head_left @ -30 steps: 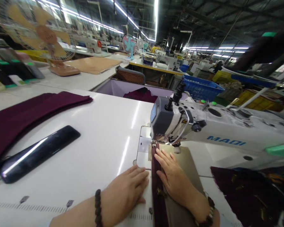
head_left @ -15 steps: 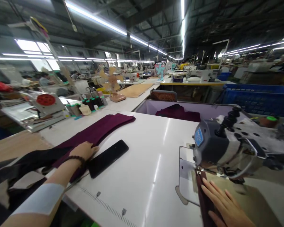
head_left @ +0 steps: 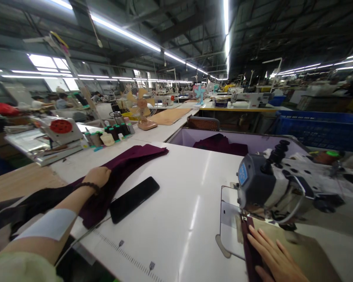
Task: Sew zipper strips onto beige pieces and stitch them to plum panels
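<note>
My left hand [head_left: 96, 177] is closed on the edge of a stack of maroon fabric pieces [head_left: 135, 156] on the left of the white table, its fingertips partly hidden. Just right of the stack lies a black smartphone [head_left: 134, 199]. My right hand [head_left: 272, 250] rests flat with fingers stretched out beside the sewing machine [head_left: 259, 184]. Under its fingertips a narrow maroon fabric strip [head_left: 251, 254] runs up to the machine's presser foot. The right palm lies over an olive-coloured plate [head_left: 308, 246].
A lilac-lined bin [head_left: 179, 136] holding more maroon fabric stands beyond the table. Thread spools [head_left: 117, 131] and a pink fan [head_left: 141, 105] stand at the back left. Dark fabric scraps [head_left: 29, 207] hang at the left edge. A cable [head_left: 85, 235] crosses the table's near edge.
My left hand has moved from beside the phone up and left onto the maroon stack and closed on it; the fabric's near end has shifted. My right hand stays flat on the strip.
</note>
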Tool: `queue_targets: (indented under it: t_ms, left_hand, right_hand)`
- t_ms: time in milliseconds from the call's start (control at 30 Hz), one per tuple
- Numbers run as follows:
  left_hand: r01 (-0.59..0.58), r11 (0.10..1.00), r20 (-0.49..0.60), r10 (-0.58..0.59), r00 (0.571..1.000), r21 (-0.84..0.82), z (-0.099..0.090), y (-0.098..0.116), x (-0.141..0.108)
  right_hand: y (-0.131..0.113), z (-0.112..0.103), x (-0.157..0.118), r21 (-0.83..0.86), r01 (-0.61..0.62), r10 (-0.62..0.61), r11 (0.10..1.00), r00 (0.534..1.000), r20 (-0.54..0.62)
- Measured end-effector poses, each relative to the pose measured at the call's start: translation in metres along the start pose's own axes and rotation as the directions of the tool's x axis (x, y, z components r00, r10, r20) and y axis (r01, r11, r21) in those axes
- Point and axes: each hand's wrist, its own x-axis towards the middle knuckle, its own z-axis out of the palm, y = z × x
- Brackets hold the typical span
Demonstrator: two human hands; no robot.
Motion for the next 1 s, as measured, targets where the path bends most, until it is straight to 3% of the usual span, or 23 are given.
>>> queue_targets:
  t_ms: [133,267,400,533,600,667,700,733,833,933,1000]
  left_hand:
    - [-0.16,0.987,-0.155,0.159,0.975,0.002,-0.051,0.026,0.003]
    - [-0.395,0.918,-0.198,0.38,0.903,-0.04,-0.077,0.087,-0.003]
    - [-0.608,0.783,-0.136,0.593,0.793,-0.131,-0.068,0.164,-0.032]
    - [-0.75,0.6,-0.033,0.774,0.632,-0.279,-0.044,0.219,-0.074]
    - [-0.772,0.499,-0.019,0.835,0.55,-0.393,-0.032,0.226,-0.096]
    - [-0.777,0.377,-0.073,0.878,0.473,-0.504,-0.017,0.219,-0.119]
    - [-0.795,0.365,-0.144,0.863,0.484,-0.484,-0.007,0.214,-0.132]
    - [-0.837,0.349,-0.221,0.856,0.467,-0.421,0.004,0.208,-0.146]
    - [-0.938,0.257,-0.251,0.916,0.314,-0.233,0.038,0.196,-0.185]
    - [-0.947,0.243,-0.213,0.934,0.286,-0.208,0.059,0.194,-0.206]
    - [-0.931,0.219,-0.208,0.935,0.286,-0.293,0.058,0.191,-0.206]
  right_hand:
    - [-0.005,-0.006,0.004,0.09,-0.059,0.058,0.994,0.998,0.009]
    - [-0.016,-0.024,0.01,0.172,-0.175,0.156,0.969,0.98,0.121]
    - [-0.024,-0.046,0.017,0.241,-0.284,0.219,0.928,0.939,0.264]
    - [-0.025,-0.058,0.023,0.308,-0.332,0.243,0.892,0.925,0.292]
    - [-0.025,-0.061,0.024,0.326,-0.342,0.244,0.881,0.921,0.305]
    - [-0.025,-0.062,0.024,0.336,-0.351,0.245,0.874,0.916,0.319]
    - [-0.025,-0.063,0.025,0.338,-0.355,0.247,0.872,0.914,0.323]
    - [-0.025,-0.064,0.025,0.34,-0.358,0.25,0.869,0.913,0.323]
    - [-0.025,-0.064,0.026,0.342,-0.357,0.255,0.869,0.916,0.309]
    - [-0.027,-0.065,0.023,0.334,-0.356,0.261,0.873,0.919,0.296]
    - [-0.032,-0.067,0.019,0.325,-0.354,0.261,0.877,0.918,0.297]
